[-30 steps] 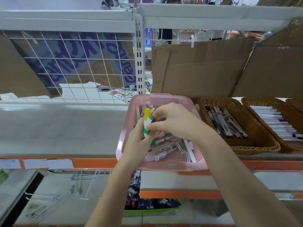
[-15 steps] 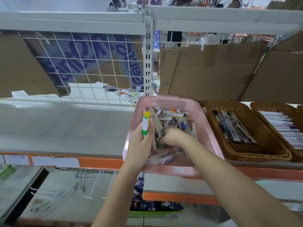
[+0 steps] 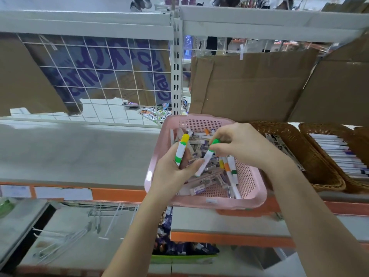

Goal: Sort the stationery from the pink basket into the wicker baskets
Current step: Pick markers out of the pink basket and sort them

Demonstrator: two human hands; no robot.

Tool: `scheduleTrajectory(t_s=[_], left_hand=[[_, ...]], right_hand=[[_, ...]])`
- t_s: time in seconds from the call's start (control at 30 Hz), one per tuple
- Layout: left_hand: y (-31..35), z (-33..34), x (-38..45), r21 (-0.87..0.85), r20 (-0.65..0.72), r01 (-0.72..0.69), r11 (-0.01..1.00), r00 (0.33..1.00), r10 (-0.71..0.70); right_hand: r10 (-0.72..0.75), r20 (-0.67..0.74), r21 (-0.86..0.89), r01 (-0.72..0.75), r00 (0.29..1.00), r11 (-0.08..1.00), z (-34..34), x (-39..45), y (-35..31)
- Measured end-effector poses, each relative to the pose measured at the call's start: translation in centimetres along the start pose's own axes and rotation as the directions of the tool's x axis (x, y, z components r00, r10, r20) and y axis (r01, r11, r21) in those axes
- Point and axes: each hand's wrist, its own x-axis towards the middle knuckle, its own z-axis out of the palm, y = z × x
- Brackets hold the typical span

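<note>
green-capped marker [image 3: 207,156] pinched in right hand [image 3: 239,144] grip above pink basket [image 3: 249,176]

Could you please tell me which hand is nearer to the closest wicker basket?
Right. The right hand hovers over the pink basket beside the wicker basket; the left hand is across at the far side.

Grey metal shelving [image 3: 60,154] (orange-edged) backed by cardboard [image 3: 249,84].

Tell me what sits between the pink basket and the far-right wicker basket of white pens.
In the head view, another wicker basket stands between the pink basket and the wicker basket of white pens; it holds flat packaged stationery.
</note>
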Motion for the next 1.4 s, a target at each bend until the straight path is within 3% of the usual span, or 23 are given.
scheduleTrajectory(t_s=[0.1, 0.37, 0.53, 0.67, 0.73, 0.93, 1.03, 1.17, 1.4], left_hand=[[0.2, 0.2, 0.0, 0.006, 0.001, -0.032, 0.999, 0.999, 0.032], [0.0, 0.1, 0.2, -0.072, -0.063, -0.034, 0.997, 0.998, 0.029], [-0.8, -0.1, 0.1, -0.052, -0.151, 0.059, 0.997, 0.986, -0.067], [-0.9, 0.0, 0.1, -0.032, -0.153, 0.083, 0.996, 0.984, -0.087], [-0.7, 0.0, 0.2, -0.058, -0.17, 0.091, 0.994, 0.98, -0.1], [-1.0, 0.0, 0.5, -0.115, -0.203, 0.123, 0.986, 0.968, -0.144], [-1.2, 0.1, 0.5, -0.109, -0.196, 0.116, 0.987, 0.971, -0.136], [-1.1, 0.1, 0.5, -0.073, -0.2, 0.1, 0.992, 0.973, -0.113], [-0.8, 0.0, 0.4, -0.032, -0.197, 0.076, 0.997, 0.977, -0.081]], right_hand=[[-0.102, -0.006, 0.102, 0.102, 0.995, 0.99, 0.6, -0.6, -2.4], [-0.162, -0.08, 0.209, 0.175, 0.984, 0.962, 2.8, -0.4, -4.2], [-0.12, 0.018, 0.381, 0.104, 0.993, 0.919, 2.1, 1.1, -1.4], [0.043, 0.225, 0.022, -0.049, 0.973, 0.999, 5.3, 4.2, 1.2], [0.106, 0.303, -0.052, -0.094, 0.947, 0.994, 7.4, 5.5, 1.5], [0.144, 0.421, -0.328, 0.002, 0.896, 0.945, 11.5, 9.0, 0.6], [0.142, 0.472, -0.354, 0.04, 0.87, 0.934, 13.0, 9.4, 0.7], [0.137, 0.371, -0.335, -0.006, 0.919, 0.942, 14.0, 8.6, 0.9], [0.233, 0.318, -0.353, -0.114, 0.919, 0.929, 12.1, 7.3, 2.1]])
